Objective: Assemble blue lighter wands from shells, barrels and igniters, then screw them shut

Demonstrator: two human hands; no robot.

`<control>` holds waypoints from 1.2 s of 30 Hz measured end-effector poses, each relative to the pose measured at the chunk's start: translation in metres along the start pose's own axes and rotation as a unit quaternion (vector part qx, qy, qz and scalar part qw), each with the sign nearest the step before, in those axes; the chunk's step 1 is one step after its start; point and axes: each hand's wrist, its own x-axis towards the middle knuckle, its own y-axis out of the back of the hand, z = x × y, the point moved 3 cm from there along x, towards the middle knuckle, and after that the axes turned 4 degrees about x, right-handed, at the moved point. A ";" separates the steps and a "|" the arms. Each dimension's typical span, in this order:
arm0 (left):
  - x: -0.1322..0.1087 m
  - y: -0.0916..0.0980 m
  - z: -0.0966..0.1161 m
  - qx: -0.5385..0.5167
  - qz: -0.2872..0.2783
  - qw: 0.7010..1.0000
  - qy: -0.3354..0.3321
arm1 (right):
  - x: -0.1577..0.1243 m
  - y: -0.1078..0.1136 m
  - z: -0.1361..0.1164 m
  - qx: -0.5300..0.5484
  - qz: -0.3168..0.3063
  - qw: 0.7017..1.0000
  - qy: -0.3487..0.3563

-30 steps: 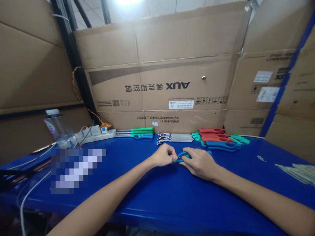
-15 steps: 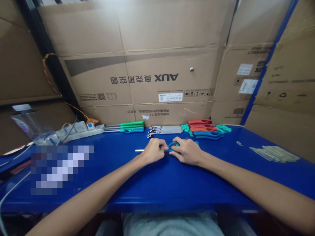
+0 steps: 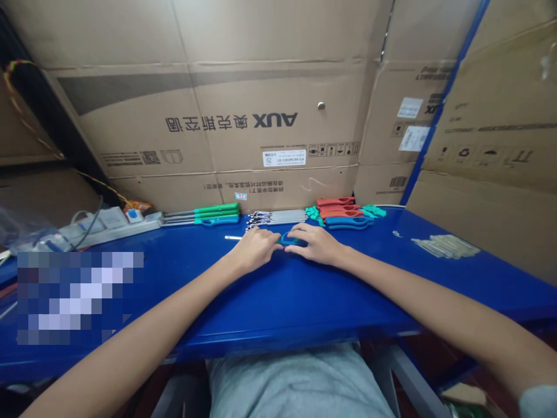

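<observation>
A blue-handled lighter (image 3: 285, 238) lies crosswise between my hands over the blue table, its silver tip sticking out to the left. My left hand (image 3: 256, 249) is closed round its shaft side. The fingers of my right hand (image 3: 315, 244) are curled on its blue handle, which they partly hide. Behind my hands lie silver rods (image 3: 287, 217), small green pieces (image 3: 314, 215) and red and orange handles (image 3: 335, 208) with a blue handle (image 3: 349, 223) in front.
Lighters with green and blue handles (image 3: 217, 211) lie at the back left, beside a white power strip (image 3: 117, 226). Clear thin pieces (image 3: 446, 246) are piled on the right. Cardboard (image 3: 235, 35) stands behind the blue table (image 3: 287, 307). A blurred patch covers the left.
The view has tilted and shifted, so the table items appear higher and farther left. Both hands still hold the blue-handled lighter, with more of its blue loop showing between them.
</observation>
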 end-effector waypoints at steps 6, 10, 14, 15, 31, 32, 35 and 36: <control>0.000 -0.001 -0.010 0.013 -0.006 0.999 0.045 | 0.002 0.014 0.010 -0.013 -0.002 1.000 -0.021; -0.006 0.000 -0.017 -0.015 -0.020 0.998 0.058 | -0.001 0.021 0.019 0.034 0.047 0.997 -0.054; -0.011 0.003 -0.013 -0.084 -0.007 0.996 0.027 | -0.001 0.014 0.013 0.149 0.033 0.983 -0.100; -0.011 0.004 -0.011 -0.090 -0.004 0.996 0.013 | 0.001 0.016 0.012 0.169 0.021 0.980 -0.106; -0.007 -0.004 0.007 -0.176 -0.059 0.980 -0.066 | -0.110 0.167 0.133 -0.186 -0.219 0.828 -0.481; -0.007 -0.004 0.007 -0.187 -0.060 0.979 -0.063 | -0.116 0.164 0.135 -0.185 -0.230 0.823 -0.486; -0.007 -0.003 0.005 -0.212 -0.061 0.974 -0.054 | -0.123 0.156 0.142 -0.183 -0.249 0.815 -0.491; -0.007 -0.003 0.005 -0.217 -0.060 0.973 -0.052 | -0.124 0.154 0.144 -0.184 -0.252 0.814 -0.490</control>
